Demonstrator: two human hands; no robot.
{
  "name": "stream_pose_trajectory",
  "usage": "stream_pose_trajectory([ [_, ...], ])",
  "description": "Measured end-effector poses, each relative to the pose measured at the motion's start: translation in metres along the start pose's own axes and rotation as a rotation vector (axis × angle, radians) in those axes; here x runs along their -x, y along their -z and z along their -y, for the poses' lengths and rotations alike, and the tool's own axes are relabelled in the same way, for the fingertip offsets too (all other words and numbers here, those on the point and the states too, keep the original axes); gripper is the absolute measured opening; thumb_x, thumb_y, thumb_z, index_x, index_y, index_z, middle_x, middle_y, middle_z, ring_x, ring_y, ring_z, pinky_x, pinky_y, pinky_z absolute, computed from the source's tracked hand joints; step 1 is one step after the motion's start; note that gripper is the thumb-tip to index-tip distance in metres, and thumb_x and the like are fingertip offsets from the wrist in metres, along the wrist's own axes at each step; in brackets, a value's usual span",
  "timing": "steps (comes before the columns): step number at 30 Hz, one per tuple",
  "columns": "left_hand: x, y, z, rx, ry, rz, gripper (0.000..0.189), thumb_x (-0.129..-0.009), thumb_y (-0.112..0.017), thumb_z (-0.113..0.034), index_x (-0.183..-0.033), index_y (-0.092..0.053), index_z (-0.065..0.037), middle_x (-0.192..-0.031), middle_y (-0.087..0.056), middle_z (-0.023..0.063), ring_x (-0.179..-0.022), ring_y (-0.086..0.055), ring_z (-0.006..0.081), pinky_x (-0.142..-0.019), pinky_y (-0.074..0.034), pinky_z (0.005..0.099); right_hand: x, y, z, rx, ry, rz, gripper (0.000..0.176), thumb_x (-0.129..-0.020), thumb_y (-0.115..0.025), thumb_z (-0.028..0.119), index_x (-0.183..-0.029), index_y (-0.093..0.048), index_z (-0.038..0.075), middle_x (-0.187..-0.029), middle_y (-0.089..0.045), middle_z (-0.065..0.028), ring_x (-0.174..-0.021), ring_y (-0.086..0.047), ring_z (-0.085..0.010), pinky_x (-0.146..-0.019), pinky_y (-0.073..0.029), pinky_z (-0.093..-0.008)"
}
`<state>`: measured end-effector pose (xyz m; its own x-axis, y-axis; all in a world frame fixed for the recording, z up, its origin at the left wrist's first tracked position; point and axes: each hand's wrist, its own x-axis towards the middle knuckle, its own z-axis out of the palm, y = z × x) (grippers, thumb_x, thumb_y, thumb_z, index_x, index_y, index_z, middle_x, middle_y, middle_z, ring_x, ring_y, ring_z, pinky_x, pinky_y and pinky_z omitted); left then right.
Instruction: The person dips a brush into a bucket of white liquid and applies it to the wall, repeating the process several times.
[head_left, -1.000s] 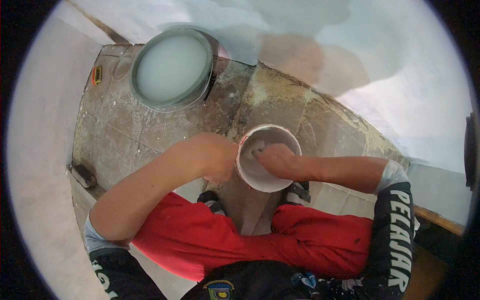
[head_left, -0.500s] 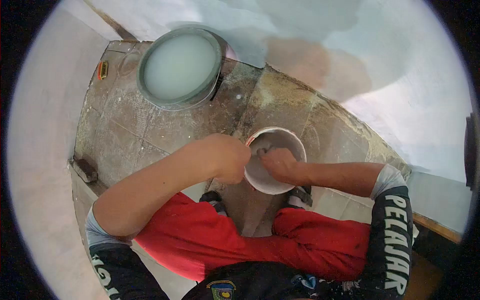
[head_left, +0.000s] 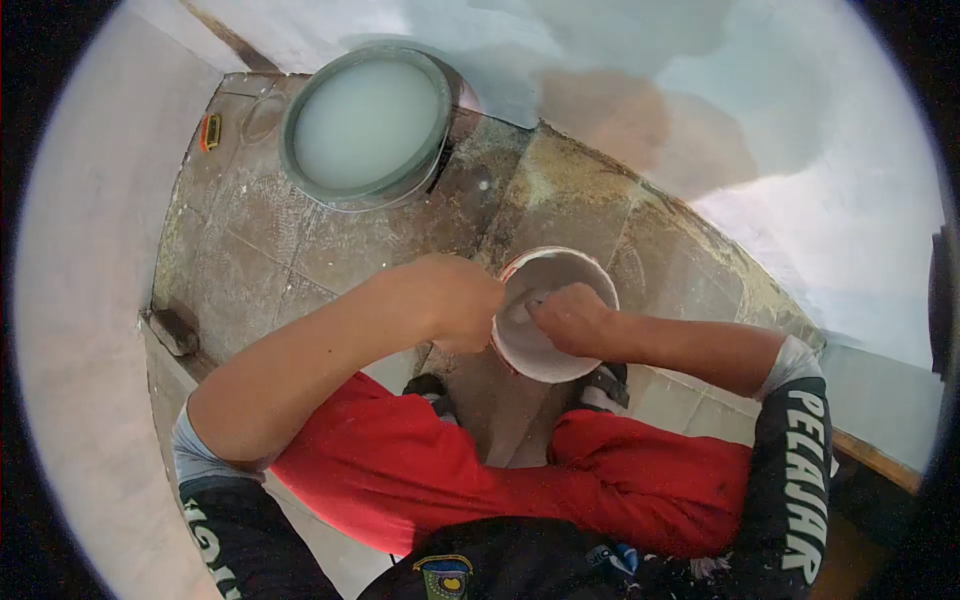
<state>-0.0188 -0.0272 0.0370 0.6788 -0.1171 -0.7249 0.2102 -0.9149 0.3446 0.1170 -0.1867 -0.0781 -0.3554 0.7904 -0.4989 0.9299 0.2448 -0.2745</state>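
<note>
By wht wall (head_left: 850, 240), stained flr (head_left: 345, 250); at bucket (head_left: 520, 346), L fingers (head_left: 484, 296), R fingers (head_left: 550, 312), grips unclear.

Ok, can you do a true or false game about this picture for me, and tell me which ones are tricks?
1. The right hand is inside the small bucket. True.
2. The left hand is dipped in the big tub. False: the left hand is beside the small bucket, at its rim.
3. The big tub has cloudy, pale liquid in it. True.
4. The trousers are blue. False: the trousers are red.
5. A little yellow and red thing lies on the floor. True.
</note>
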Motion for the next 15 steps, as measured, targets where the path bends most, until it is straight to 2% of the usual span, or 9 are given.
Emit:
stream_pose_trajectory([
  [2,0.002,0.003,-0.003,0.014,0.008,0.01,0.029,-0.081,-0.054,-0.021,-0.1,-0.059,0.0,-0.086,-0.065,0.0258,-0.085,-0.063,0.043,-0.078,-0.05,0.0516,0.006,0.007,0.002,-0.091,-0.102,-0.054,0.018,-0.078,-0.057,0.01,-0.092,-0.06,-0.001,-0.074,-0.066,-0.0199,-0.07,-0.066,-0.0375,-0.059,-0.052,-0.0473],
  [6,0.003,-0.001,0.001,0.039,0.016,-0.015,0.03,-0.081,-0.056,-0.023,-0.101,-0.058,0.0,-0.085,-0.065,0.0258,-0.085,-0.063,0.043,-0.078,-0.05,0.0509,0.025,0.036,-0.006,-0.157,-0.091,-0.046,0.016,-0.079,-0.054,0.009,-0.087,-0.061,-0.004,-0.075,-0.065,-0.0229,-0.072,-0.066,-0.038,-0.061,-0.052,-0.0485],
  [8,0.006,0.005,-0.001,0.034,0.018,0.02,0.031,-0.082,-0.056,-0.024,-0.102,-0.058,0.0,-0.085,-0.065,0.0255,-0.086,-0.063,0.0426,-0.077,-0.051,0.0501,0.035,0.043,-0.015,-0.206,-0.232,0.074,0.017,-0.083,-0.05,0.01,-0.085,-0.062,-0.003,-0.078,-0.065,-0.0235,-0.072,-0.066,-0.038,-0.063,-0.052,-0.0495],
  [9,0.006,0.004,0.0,0.033,0.017,0.02,0.031,-0.082,-0.056,-0.024,-0.102,-0.058,0.0,-0.085,-0.065,0.0255,-0.086,-0.063,0.0426,-0.077,-0.051,0.0501,0.043,0.047,-0.022,-0.207,-0.233,0.074,0.017,-0.083,-0.05,0.01,-0.085,-0.062,-0.003,-0.078,-0.065,-0.0235,-0.072,-0.066,-0.038,-0.063,-0.052,-0.0495],
  [11,0.005,0.0,0.003,0.026,-0.004,-0.027,0.032,-0.082,-0.057,-0.024,-0.102,-0.058,0.001,-0.084,-0.065,0.025,-0.085,-0.063,0.0424,-0.076,-0.051,0.0503,0.06,0.055,-0.034,-0.264,-0.096,0.122,0.022,-0.089,-0.049,0.016,-0.087,-0.061,-0.002,-0.079,-0.067,-0.02,-0.072,-0.067,-0.0326,-0.064,-0.052,-0.0449],
  [12,0.006,0.001,0.002,0.026,-0.005,-0.03,0.032,-0.082,-0.057,-0.024,-0.102,-0.058,0.001,-0.084,-0.065,0.025,-0.085,-0.063,0.0424,-0.076,-0.051,0.0503,0.068,0.069,-0.035,-0.261,-0.098,0.123,0.022,-0.089,-0.049,0.016,-0.087,-0.061,-0.002,-0.079,-0.067,-0.02,-0.072,-0.067,-0.0326,-0.064,-0.052,-0.0449],
  [14,0.007,0.005,-0.001,0.032,0.019,-0.006,0.031,-0.083,-0.057,-0.024,-0.101,-0.058,0.001,-0.085,-0.065,0.0252,-0.085,-0.063,0.0424,-0.076,-0.051,0.0505,0.083,0.095,-0.037,-0.703,-0.369,0.354,0.026,-0.094,-0.048,0.022,-0.09,-0.06,-0.001,-0.079,-0.067,-0.0124,-0.07,-0.065,-0.0236,-0.064,-0.051,-0.038],
  [15,0.006,0.005,-0.001,0.031,0.014,-0.005,0.031,-0.083,-0.057,-0.024,-0.101,-0.058,0.001,-0.085,-0.065,0.0252,-0.085,-0.063,0.0424,-0.076,-0.051,0.0505,0.089,0.093,-0.043,-0.705,-0.373,0.355,0.026,-0.094,-0.048,0.022,-0.09,-0.06,-0.001,-0.079,-0.067,-0.0124,-0.07,-0.065,-0.0236,-0.064,-0.051,-0.038],
])
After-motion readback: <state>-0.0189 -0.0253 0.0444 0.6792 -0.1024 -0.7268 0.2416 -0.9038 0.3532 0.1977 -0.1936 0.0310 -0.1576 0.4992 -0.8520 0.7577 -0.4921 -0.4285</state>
